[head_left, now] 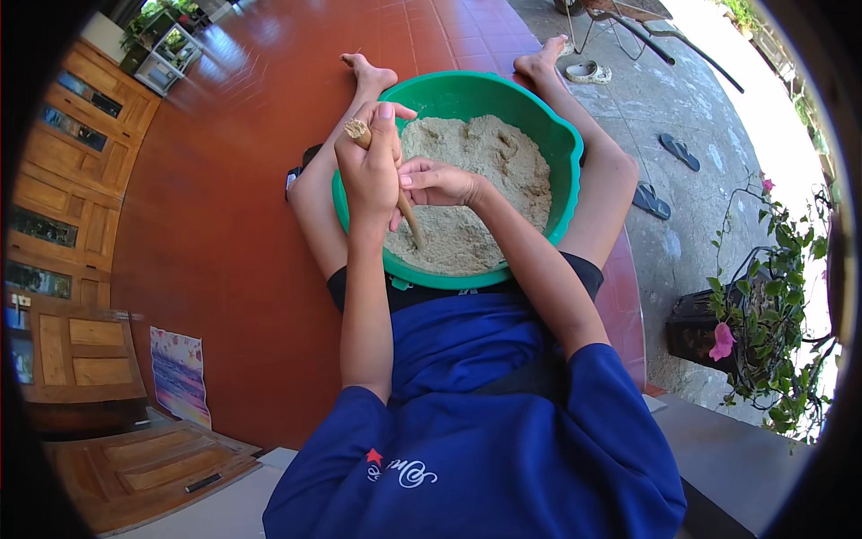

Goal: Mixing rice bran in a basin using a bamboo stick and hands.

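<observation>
Red floor (pixel 224 234): over the green basin (pixel 569 157), a stick (pixel 410 222), probably light, stiff, best held mid-shaft, is being clasped by the left hand (pixel 370 175), apparently pinched by the right hand (pixel 442 183).

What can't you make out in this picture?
Head view, all of these:
Stick: its middle is hidden by the left hand.
Right hand: some fingers are partly hidden, by the left hand.
Basin: its floor is hidden under the powder.
Barrow: cut off by the upper edge.
</observation>
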{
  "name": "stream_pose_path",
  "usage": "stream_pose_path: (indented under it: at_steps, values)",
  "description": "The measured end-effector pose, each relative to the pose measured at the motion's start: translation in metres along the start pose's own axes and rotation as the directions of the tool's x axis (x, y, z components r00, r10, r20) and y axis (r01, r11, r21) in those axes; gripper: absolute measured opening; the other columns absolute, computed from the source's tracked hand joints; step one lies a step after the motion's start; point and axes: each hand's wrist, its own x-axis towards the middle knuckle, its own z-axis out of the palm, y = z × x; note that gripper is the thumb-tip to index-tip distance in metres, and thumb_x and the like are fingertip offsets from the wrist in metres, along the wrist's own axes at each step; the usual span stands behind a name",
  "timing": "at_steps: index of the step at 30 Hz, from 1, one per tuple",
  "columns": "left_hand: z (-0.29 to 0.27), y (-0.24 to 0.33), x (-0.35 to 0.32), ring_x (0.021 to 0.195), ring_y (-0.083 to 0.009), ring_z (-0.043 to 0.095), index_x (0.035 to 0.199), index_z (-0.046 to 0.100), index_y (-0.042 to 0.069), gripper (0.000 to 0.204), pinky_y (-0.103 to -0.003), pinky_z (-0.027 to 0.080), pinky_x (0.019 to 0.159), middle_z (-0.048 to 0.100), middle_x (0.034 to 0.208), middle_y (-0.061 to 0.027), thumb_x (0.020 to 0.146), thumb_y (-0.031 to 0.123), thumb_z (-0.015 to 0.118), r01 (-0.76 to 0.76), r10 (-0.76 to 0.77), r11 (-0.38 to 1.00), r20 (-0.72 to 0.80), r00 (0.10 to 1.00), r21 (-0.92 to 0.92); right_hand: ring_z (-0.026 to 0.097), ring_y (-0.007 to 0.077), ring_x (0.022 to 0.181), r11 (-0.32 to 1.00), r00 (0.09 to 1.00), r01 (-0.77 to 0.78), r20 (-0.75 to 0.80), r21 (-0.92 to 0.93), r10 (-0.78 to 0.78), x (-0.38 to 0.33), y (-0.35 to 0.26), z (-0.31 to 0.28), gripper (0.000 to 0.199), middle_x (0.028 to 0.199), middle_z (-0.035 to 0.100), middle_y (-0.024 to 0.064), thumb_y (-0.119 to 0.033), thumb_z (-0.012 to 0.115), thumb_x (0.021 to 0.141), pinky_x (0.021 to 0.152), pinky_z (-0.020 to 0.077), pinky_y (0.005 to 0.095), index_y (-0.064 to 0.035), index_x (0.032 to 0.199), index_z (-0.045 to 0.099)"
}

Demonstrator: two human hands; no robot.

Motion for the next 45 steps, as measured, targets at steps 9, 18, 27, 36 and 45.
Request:
stream_pose_path:
  at_steps: [9,18,27,36,45]
  values:
    - [-0.025,-0.044,-0.021,0.045,-0.0013,0.023,0.094,0.058,-0.001,0.033,-0.025,0.018,0.043,0.03,0.056,0.0079,0.113,0.025,0.05,-0.031,0.004,0.964,-0.103,0.995,-0.263,0.049,0.0064,0.059,0.822,0.961,-0.265,-0.207,-0.504,0.182,0.013,0.013,0.004,0.025,0.071,0.055,-0.0052,-0.027,0.078,0.095,0.057,0.04,0.0276,-0.0112,0.087,0.06]
    - [-0.051,-0.048,-0.094,0.049,-0.0023,0.025,0.094,0.059,0.0,0.035,-0.027,0.021,0.047,0.034,0.057,0.0066,0.114,0.025,0.045,-0.193,0.214,0.933,0.038,0.976,-0.303,0.068,0.025,0.105,0.495,0.973,-0.23,-0.19,-0.838,0.131,0.003,-0.006,0.068,0.063,0.112,0.071,0.014,-0.034,0.083,0.086,0.094,0.0543,0.0383,0.0021,0.131,0.057]
    - [-0.049,-0.055,-0.149,0.053,-0.0128,0.042,0.092,0.056,0.001,0.032,-0.031,0.041,0.054,0.042,0.057,-0.0014,0.112,0.024,0.045,-0.424,0.43,0.899,0.041,0.902,-0.11,0.072,0.0406,0.094,0.362,0.983,-0.168,-0.185,-0.917,-0.011,-0.016,0.039,0.092,0.039,0.101,0.073,0.0216,-0.013,0.07,0.087,0.085,0.0559,0.0463,-0.0014,0.122,0.059]
    - [-0.047,-0.048,-0.13,0.059,-0.0121,0.048,0.095,0.062,0.001,0.028,-0.028,0.04,0.056,0.057,0.07,-0.0064,0.11,0.023,0.053,-0.296,0.299,0.954,0.212,0.93,-0.046,0.07,0.0456,0.087,0.22,0.961,-0.226,-0.254,-0.949,-0.109,-0.021,0.041,0.064,0.021,0.089,0.072,0.0225,-0.015,0.071,0.088,0.078,0.0544,0.0512,-0.0004,0.101,0.064]
    - [-0.027,-0.047,-0.108,0.095,-0.0282,0.071,0.103,0.069,-0.002,0.026,-0.037,0.055,0.086,0.073,0.098,-0.0138,0.11,0.019,0.056,-0.085,0.026,0.983,0.337,0.941,0.162,0.066,0.0385,0.114,0.088,0.844,-0.475,-0.482,-0.875,-0.235,-0.065,0.001,0.068,0.069,0.132,0.06,0.0217,-0.009,0.074,0.083,0.096,0.0552,0.0463,-0.0062,0.149,0.052]
